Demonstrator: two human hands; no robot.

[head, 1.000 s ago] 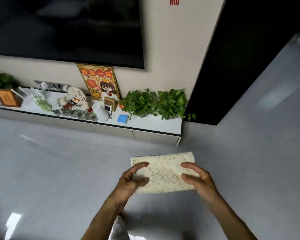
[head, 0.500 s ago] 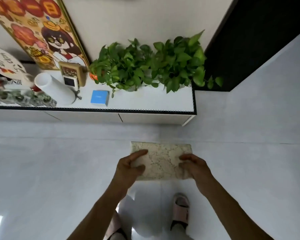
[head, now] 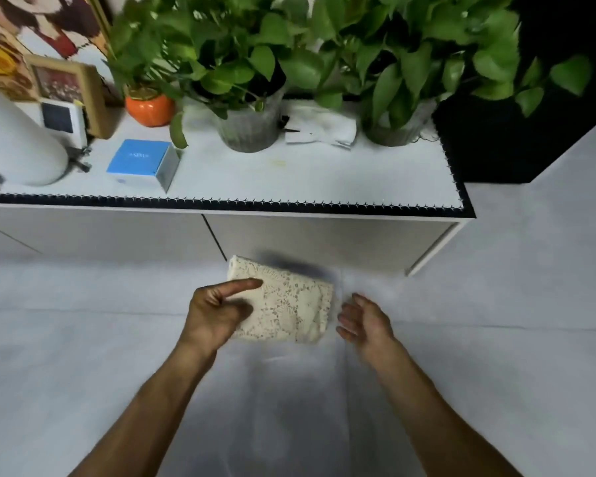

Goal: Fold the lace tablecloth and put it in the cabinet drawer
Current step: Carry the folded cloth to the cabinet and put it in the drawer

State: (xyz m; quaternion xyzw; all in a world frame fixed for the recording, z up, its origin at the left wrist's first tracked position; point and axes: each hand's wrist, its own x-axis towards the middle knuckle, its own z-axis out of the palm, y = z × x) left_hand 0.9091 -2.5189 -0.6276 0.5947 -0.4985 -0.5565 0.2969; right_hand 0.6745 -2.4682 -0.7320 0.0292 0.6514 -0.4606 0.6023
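White cabinet (head: pixel 324 180) top: two potted plants (head: pixel 252 129) far, crumpled paper (head: pixel 319 130) between them, blue box (head: pixel 141 163) and white cylinder (head: pixel 14 139) left.

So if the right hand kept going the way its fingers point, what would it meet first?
Probably the closed white cabinet drawer front; the open right hand points up past the folded cream lace tablecloth, though depth is unclear.

- 1 head-worn view looks forward and steeply down, close above the white cabinet (head: pixel 324 235) front and the pale floor (head: pixel 83 339).
- Both forearms enter from the bottom edge.
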